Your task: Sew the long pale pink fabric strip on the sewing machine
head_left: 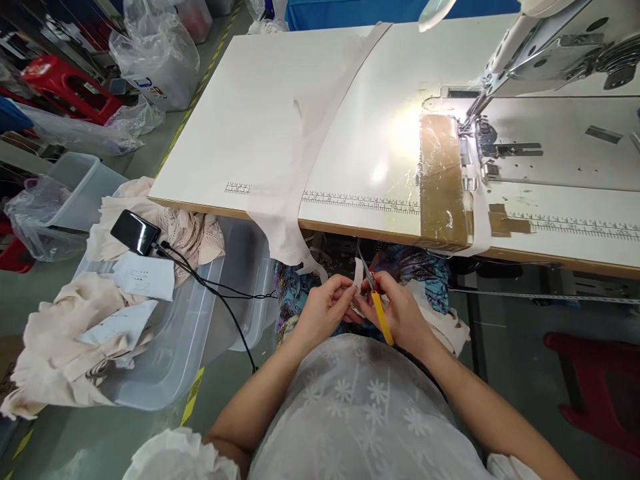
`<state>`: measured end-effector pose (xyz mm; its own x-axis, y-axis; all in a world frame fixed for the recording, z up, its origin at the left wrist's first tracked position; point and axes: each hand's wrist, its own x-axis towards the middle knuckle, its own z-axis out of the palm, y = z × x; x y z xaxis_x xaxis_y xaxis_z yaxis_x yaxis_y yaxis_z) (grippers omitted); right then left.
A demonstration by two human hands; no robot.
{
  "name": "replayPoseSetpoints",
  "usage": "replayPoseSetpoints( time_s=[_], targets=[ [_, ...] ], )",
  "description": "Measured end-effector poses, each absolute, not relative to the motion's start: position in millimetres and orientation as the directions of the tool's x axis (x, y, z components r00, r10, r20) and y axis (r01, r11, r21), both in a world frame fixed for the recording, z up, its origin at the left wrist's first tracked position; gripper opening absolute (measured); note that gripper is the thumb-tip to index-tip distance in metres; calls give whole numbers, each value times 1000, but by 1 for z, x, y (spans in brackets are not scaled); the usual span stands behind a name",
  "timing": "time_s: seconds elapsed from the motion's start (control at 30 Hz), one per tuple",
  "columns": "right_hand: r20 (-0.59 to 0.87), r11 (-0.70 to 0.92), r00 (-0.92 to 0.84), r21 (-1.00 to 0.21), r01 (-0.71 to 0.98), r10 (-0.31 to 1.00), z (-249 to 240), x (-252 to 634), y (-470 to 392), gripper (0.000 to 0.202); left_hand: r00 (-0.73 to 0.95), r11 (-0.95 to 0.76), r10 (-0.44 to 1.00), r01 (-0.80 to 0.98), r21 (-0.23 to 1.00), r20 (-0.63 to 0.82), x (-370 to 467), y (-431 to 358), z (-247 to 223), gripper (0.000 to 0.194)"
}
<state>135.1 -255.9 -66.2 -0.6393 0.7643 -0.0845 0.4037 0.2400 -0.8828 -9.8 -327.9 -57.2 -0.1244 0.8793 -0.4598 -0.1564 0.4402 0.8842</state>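
Note:
Above my lap, just off the table's front edge, my two hands are close together. My left hand (327,305) pinches a narrow pale fabric strip (359,272), which stands up from the fingertips. In my right hand (397,308) is a pair of scissors with yellow handles (381,316), blades pointing away from me beside the strip. The right fingertips are also near the strip's lower end; whether they touch it I cannot tell. A pale cloth piece (285,230) drapes over the table edge in front of my left hand. More pale cloth (440,320) lies on my lap.
A sewing machine (520,60) stands at the right of the white table (240,120), a pale band (481,213) hanging from it. At left, a clear plastic bin (165,373) holds cloth, papers and a phone (135,232) with black cables (220,293). A red stool (600,387) is at right.

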Motion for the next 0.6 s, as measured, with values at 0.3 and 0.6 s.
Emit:
replayPoseSetpoints(
  time_s=[0.3, 0.6],
  targets=[
    [-103, 250, -663, -874, 416, 742, -59, 148, -242, 25, -6, 485, 859, -310, 818, -512, -15, -328, -66, 43],
    [256, 511, -472, -656, 556, 843, -51, 160, -222, 11, -16, 550, 817, -278, 787, -576, -19, -331, -73, 41]
  ],
)
